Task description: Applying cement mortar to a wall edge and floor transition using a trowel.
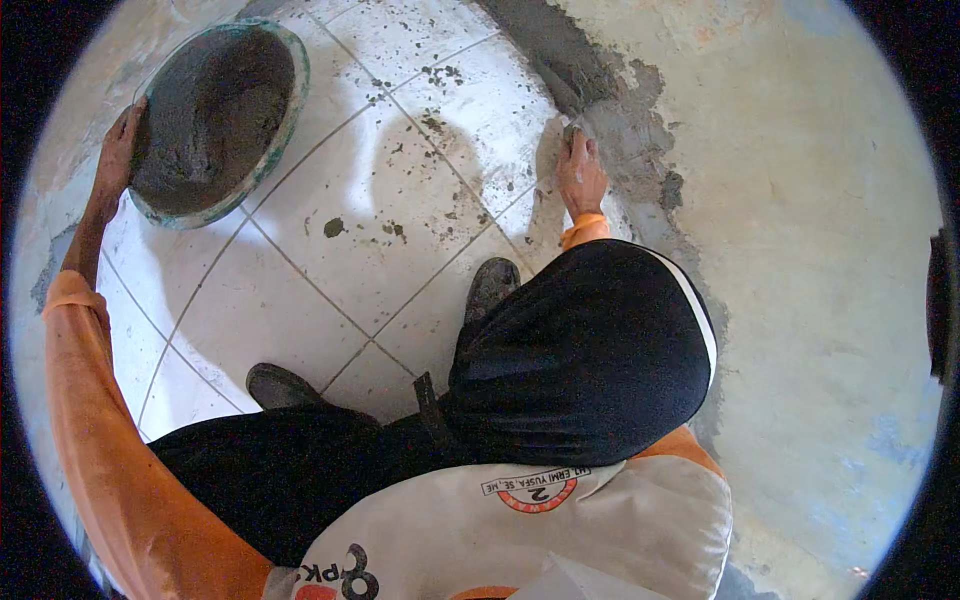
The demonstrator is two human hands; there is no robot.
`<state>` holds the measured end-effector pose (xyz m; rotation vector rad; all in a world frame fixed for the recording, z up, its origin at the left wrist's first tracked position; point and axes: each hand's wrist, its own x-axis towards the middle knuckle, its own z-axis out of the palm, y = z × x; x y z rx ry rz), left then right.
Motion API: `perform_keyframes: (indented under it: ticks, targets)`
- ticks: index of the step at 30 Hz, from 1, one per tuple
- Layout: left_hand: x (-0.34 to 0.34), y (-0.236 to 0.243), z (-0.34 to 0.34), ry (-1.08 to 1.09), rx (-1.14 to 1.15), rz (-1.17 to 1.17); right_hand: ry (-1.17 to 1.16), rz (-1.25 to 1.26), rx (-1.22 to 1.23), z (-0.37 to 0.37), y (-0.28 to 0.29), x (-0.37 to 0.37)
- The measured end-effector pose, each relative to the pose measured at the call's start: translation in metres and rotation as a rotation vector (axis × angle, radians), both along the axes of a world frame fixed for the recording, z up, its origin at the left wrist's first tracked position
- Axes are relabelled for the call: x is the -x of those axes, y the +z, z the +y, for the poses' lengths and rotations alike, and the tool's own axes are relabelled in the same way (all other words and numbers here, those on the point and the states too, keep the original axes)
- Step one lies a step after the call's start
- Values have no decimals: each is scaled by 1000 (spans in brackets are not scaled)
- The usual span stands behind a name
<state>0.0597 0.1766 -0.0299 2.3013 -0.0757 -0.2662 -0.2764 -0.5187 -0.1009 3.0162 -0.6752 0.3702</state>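
At the upper left, my left hand [119, 160] grips the rim of an oval greenish bowl [290, 130] holding dark wet mortar [210, 110]. My right hand [582, 178] is closed around a small, mortar-smeared tool [572, 130], its shape mostly hidden, beside a band of rough grey mortar [640, 130] where the white tiles meet the pale wall. The bowl tilts slightly over the tiles.
The white tiled floor [300, 280] carries scattered mortar lumps [335, 227]. My dark shoes [285, 385] rest on it, with my bent right knee [620, 340] near the pale wall [820, 300]. A dark object [938, 305] shows at the far right edge.
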Motion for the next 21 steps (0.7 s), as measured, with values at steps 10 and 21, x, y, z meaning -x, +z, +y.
perform_keyframes:
  ticks: [10, 21]
  targets:
    - [7, 0, -3, 15, -23, -8, -16, -103, -26, -14, 61, -23]
    - [7, -6, 3, -8, 113, 12, -21, 57, 16, -13, 50, 30]
